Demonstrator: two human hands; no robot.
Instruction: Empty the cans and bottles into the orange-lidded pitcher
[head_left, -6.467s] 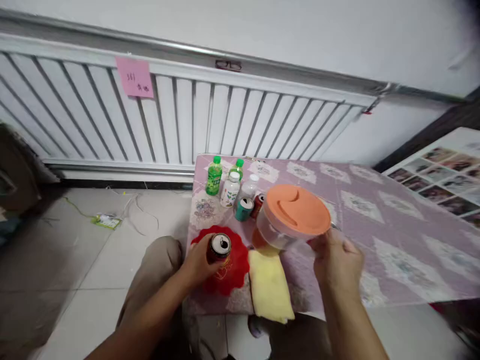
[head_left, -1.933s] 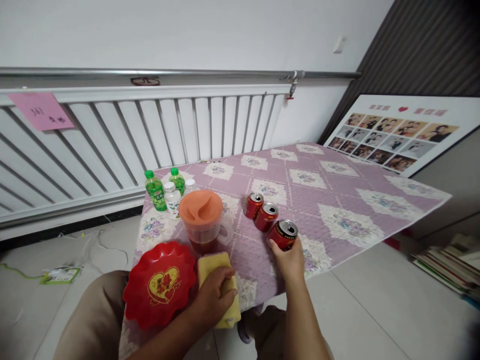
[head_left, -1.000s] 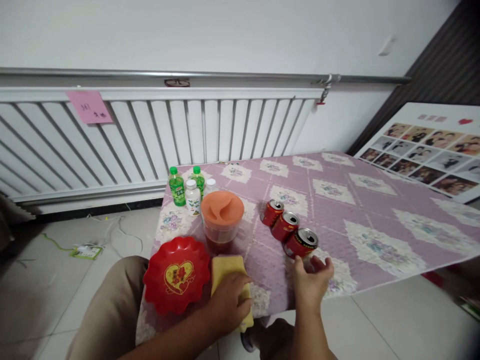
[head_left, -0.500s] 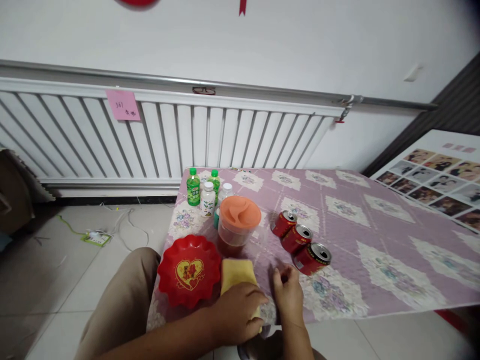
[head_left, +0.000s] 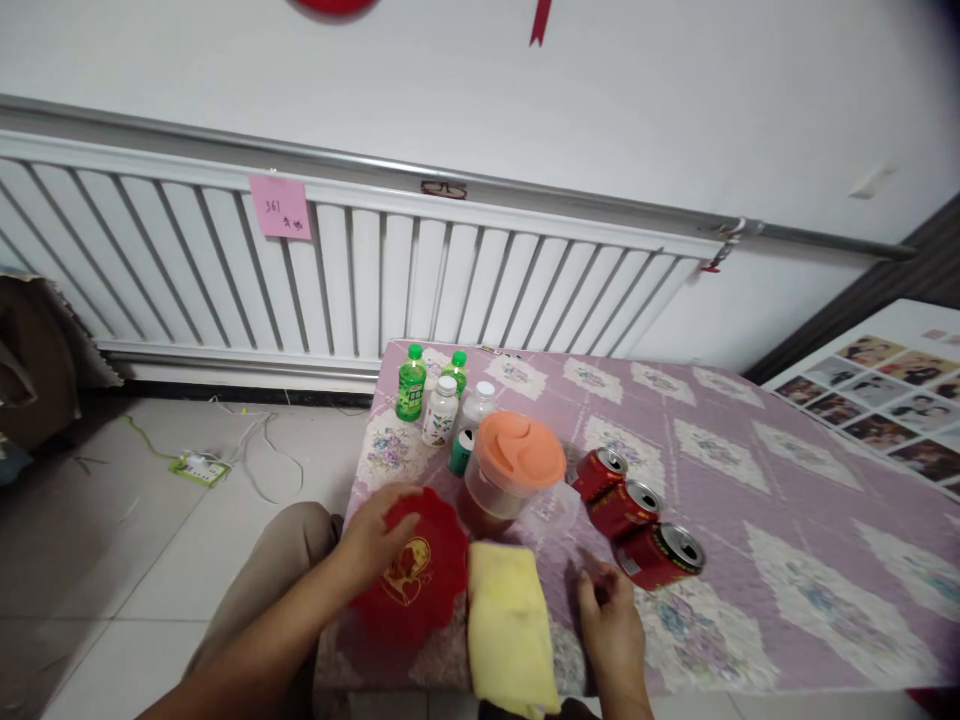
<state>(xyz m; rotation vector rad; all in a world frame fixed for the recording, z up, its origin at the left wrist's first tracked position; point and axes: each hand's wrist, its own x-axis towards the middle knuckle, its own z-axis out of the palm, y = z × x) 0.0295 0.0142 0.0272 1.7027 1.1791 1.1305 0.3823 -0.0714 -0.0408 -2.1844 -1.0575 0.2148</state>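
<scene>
My left hand (head_left: 379,528) lies spread on the upper left rim of a red scalloped plate (head_left: 421,592) with a gold heart, at the table's front left. It holds nothing. Right of the plate lies a folded yellow cloth (head_left: 510,630), hanging over the front edge. My right hand (head_left: 611,618) rests on the purple tablecloth (head_left: 750,480), fingers loosely curled and empty, just in front of the nearest of three red cans (head_left: 664,555). The other two cans (head_left: 628,505) (head_left: 600,472) line up behind it.
A clear pitcher with an orange lid (head_left: 520,462) stands behind the cloth. Two green bottles (head_left: 410,383), two white bottles (head_left: 440,410) and a teal can (head_left: 461,452) cluster at the back left corner. A radiator (head_left: 450,280) lines the wall; a power strip (head_left: 196,467) lies on the floor.
My left hand has left the yellow cloth and moved left onto the red plate. My right hand let go of the third red can and drew back toward the front edge.
</scene>
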